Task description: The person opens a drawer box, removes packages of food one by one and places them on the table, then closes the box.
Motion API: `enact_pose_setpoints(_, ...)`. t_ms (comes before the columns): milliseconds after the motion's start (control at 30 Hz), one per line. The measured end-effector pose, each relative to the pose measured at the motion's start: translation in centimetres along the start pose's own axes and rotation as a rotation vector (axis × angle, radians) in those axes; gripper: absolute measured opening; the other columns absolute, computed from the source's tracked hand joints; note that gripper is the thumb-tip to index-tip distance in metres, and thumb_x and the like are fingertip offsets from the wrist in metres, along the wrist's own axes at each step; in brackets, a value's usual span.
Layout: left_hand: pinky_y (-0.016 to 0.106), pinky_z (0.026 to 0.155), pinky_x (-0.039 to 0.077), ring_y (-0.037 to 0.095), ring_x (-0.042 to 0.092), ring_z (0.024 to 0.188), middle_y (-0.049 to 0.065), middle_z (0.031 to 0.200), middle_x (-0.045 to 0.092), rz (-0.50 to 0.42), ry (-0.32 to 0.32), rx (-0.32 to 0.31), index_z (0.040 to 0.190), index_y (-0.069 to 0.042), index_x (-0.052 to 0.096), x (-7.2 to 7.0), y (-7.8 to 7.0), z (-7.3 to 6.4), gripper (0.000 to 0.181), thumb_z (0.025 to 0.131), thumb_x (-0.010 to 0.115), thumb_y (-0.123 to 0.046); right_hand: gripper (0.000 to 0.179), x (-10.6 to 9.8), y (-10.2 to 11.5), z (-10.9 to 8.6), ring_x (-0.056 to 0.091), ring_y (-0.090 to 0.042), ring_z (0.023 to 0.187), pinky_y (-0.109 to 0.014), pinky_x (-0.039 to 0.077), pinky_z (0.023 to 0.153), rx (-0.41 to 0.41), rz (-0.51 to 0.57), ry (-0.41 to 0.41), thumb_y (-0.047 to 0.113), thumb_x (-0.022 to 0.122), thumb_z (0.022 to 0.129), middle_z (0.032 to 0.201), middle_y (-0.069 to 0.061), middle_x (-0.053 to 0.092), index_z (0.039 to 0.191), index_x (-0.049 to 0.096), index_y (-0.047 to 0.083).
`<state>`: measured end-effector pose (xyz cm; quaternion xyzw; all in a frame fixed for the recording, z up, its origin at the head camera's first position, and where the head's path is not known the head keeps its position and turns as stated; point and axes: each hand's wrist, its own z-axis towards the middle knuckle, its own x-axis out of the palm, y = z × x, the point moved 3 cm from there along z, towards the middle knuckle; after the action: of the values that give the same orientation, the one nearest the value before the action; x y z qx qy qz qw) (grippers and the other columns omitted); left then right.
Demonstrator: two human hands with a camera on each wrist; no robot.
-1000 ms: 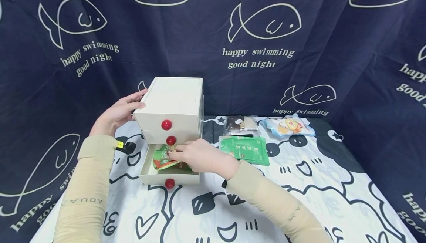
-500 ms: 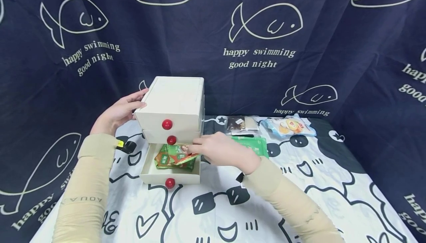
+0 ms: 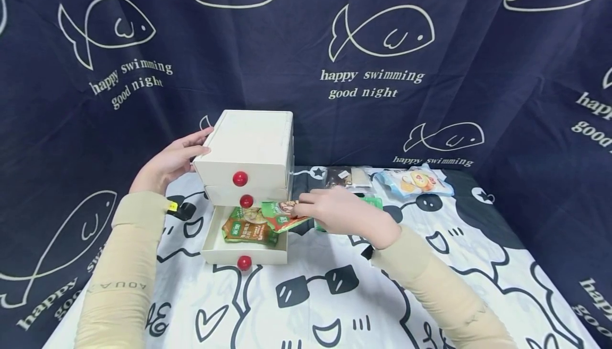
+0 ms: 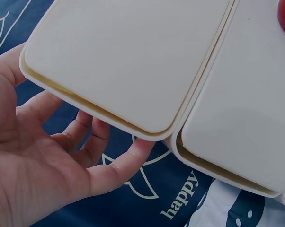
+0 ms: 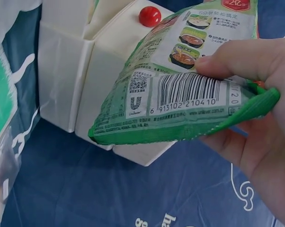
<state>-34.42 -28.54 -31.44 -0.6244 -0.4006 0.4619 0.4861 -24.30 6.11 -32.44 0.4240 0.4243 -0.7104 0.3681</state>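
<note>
A white drawer cabinet (image 3: 248,136) with red knobs stands on the table, its bottom drawer (image 3: 268,257) pulled out. My left hand (image 3: 169,162) rests against the cabinet's upper left edge; in the left wrist view its fingertips (image 4: 143,145) touch the casing. Thumb and fingers of my right hand (image 3: 346,212) pinch a green-and-red soup packet (image 3: 281,217) by one end, over the drawer's right side. The right wrist view shows the packet's back (image 5: 142,111), with barcode and cooking pictures. A second, green-and-brown packet (image 3: 251,232) lies in the drawer.
Behind my right hand lies a green flat pouch (image 3: 375,201), mostly hidden. Further back are a clear packet with dark and pale contents (image 3: 349,178) and a blue-and-white snack bag (image 3: 415,181). A navy fish-print curtain (image 3: 287,46) hangs close behind the cabinet.
My right hand has lifted the soup packet out from inside the drawer and moved right with it, uncovering the packet underneath. My left hand stays at the cabinet.
</note>
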Motion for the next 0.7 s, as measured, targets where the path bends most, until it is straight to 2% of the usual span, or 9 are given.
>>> enact_pose_setpoints(300, 0.031, 0.079, 0.047, 0.019, 0.033, 0.127, 0.007, 0.158, 0.014, -0.001, -0.004, -0.011, 0.152, -0.025, 0.018, -0.2, 0.1, 0.1, 0.068, 0.096, 0.054, -0.015, 0.034, -0.3, -0.6, -1.6, 0.061, -0.015, 0.079, -0.031, 0.049, 0.058, 0.005, -0.022, -0.045, 0.01, 0.073, 0.077, 0.094, 0.006, 0.061, 0.106, 0.062, 0.024)
enact_pose_setpoints(500, 0.031, 0.08, 0.047, 0.021, 0.033, 0.128, 0.005, 0.158, 0.015, 0.001, -0.008, -0.015, 0.152, -0.025, 0.018, -0.2, 0.1, 0.1, 0.068, 0.095, 0.055, -0.017, 0.029, -0.4, -1.3, -3.0, 0.06, -0.015, 0.079, -0.031, 0.045, 0.053, 0.026, -0.02, -0.069, 0.017, 0.074, 0.078, 0.095, 0.006, 0.06, 0.102, 0.06, 0.024)
enact_pose_setpoints(633, 0.032, 0.08, 0.047, 0.021, 0.033, 0.128, 0.004, 0.158, 0.015, 0.002, -0.014, -0.018, 0.152, -0.026, 0.018, -0.3, 0.1, 0.1, 0.068, 0.095, 0.055, -0.017, 0.033, -0.6, -1.9, -4.0, 0.06, -0.016, 0.083, -0.031, 0.045, 0.053, 0.063, 0.003, -0.064, 0.012, 0.072, 0.077, 0.1, 0.006, 0.061, 0.105, 0.06, 0.025)
enact_pose_setpoints(700, 0.032, 0.08, 0.046, 0.021, 0.033, 0.128, 0.004, 0.158, 0.015, 0.003, -0.015, -0.02, 0.152, -0.026, 0.018, -0.3, 0.0, 0.1, 0.068, 0.096, 0.055, -0.016, 0.031, -0.7, -2.2, -4.5, 0.06, -0.016, 0.083, -0.032, 0.046, 0.054, 0.074, 0.008, -0.073, 0.015, 0.071, 0.08, 0.102, 0.005, 0.061, 0.107, 0.061, 0.026)
